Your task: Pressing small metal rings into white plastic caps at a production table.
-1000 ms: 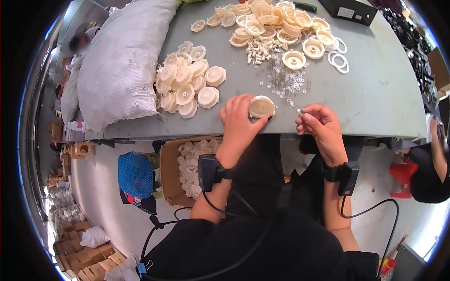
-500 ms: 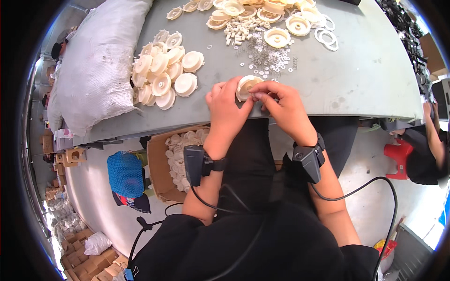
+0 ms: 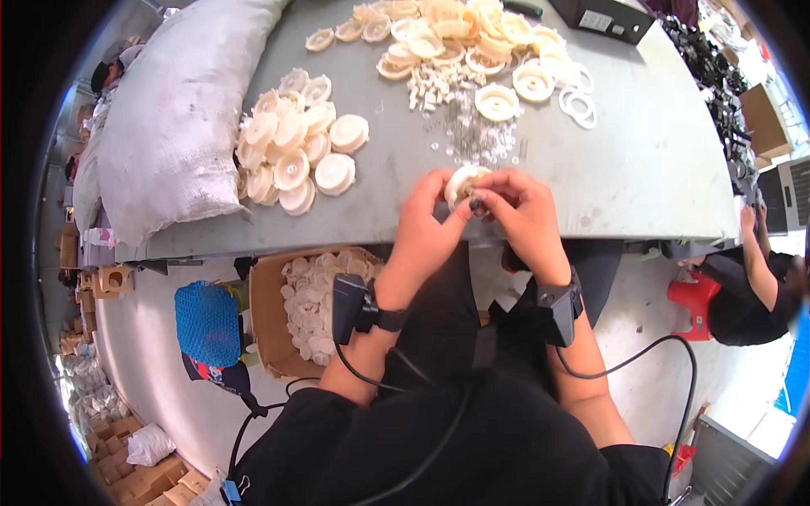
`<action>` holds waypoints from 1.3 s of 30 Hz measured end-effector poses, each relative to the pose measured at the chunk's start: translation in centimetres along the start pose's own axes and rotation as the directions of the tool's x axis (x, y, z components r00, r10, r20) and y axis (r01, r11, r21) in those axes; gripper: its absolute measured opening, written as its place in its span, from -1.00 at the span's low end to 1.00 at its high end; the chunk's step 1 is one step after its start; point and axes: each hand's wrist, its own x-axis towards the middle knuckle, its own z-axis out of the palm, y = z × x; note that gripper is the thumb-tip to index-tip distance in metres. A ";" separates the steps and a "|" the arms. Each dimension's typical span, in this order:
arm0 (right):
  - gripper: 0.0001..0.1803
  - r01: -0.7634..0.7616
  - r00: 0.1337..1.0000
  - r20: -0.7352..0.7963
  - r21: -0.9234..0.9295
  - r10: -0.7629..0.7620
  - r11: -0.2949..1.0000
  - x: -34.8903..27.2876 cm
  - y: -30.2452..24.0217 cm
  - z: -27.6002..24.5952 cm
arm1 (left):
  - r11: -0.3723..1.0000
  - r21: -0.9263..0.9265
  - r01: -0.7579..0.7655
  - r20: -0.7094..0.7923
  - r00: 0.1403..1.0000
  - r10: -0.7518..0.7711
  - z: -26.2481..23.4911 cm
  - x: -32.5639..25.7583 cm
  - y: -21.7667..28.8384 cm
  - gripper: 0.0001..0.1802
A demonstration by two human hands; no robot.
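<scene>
Workpiece: one round cream disc [image 3: 460, 187] is held just below the centre of the frame, over the near edge of the grey table [image 3: 624, 190], tilted, its hollow side partly seen.
Left hand: the disc's left side is gripped by the left hand [image 3: 432, 212], fingers behind the rim, thumb brought round from below.
Right hand: the disc's right side is met by the curled fingertips of the right hand [image 3: 525, 212]; the grip is narrow, but whether a small part is pinched there cannot be told.
Wrists: a black device is strapped on each, the left one [image 3: 350, 308] and the right one [image 3: 557, 316], both wired by black cables.
Small parts: above the hands, clear washers and thin springs [image 3: 481, 139] are scattered; short cream pegs [image 3: 432, 84] are heaped just beyond.
Open discs: two hollow cream discs [image 3: 496, 103] are laid beside the pegs, hollow side up.
Rings: flat white rings [image 3: 578, 108] are laid to the right of them.
Far heap: more cream discs [image 3: 456, 32] are piled at the top centre, between a green-handled tool [image 3: 523, 8] and the pegs.
Left heap: closed-looking cream discs [image 3: 291, 139] are stacked left of centre, near a bulging white sack [image 3: 173, 118].
Upper right: a black box [image 3: 603, 18] is set on the table.
Below table: a cardboard carton [image 3: 268, 325] is filled with whitish pieces [image 3: 321, 304]; a blue textured item [image 3: 207, 325] is seen to its left.
Right edge: a co-worker [image 3: 747, 287] is seen beside a red stool [image 3: 693, 304].
</scene>
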 end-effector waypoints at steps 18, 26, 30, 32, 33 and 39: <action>-0.72 0.129 0.972 -0.153 -0.292 -0.180 0.948 -3.7 -6.0 -4.3 | 0.962 -0.240 0.131 0.360 0.932 -0.037 3.3 3.2 5.7 -0.65; -0.74 0.107 0.960 -0.237 -0.190 -0.152 0.976 -4.4 -5.8 -5.0 | 0.962 -0.219 0.163 0.370 0.926 -0.073 3.8 3.7 5.5 -0.68; -0.74 0.104 0.965 -0.235 -0.081 -0.121 0.991 -4.8 -4.3 -4.7 | 0.898 -0.396 0.192 0.394 0.919 -0.022 4.4 3.1 4.7 -0.66; -0.74 0.094 0.961 -0.256 -0.049 -0.103 0.994 -4.9 -3.8 -4.7 | 0.860 -0.431 0.273 0.422 0.904 -0.075 5.0 3.0 5.0 -0.70; -0.73 0.098 0.962 -0.257 -0.007 -0.097 0.995 -4.9 -3.6 -4.8 | 0.826 -0.454 0.335 0.433 0.893 -0.124 5.2 2.9 5.1 -0.74; -0.69 -0.019 0.976 -0.216 0.100 0.040 0.995 -4.4 -3.6 -4.2 | 0.748 -0.551 0.370 0.372 0.911 -0.177 5.3 2.2 3.7 -0.74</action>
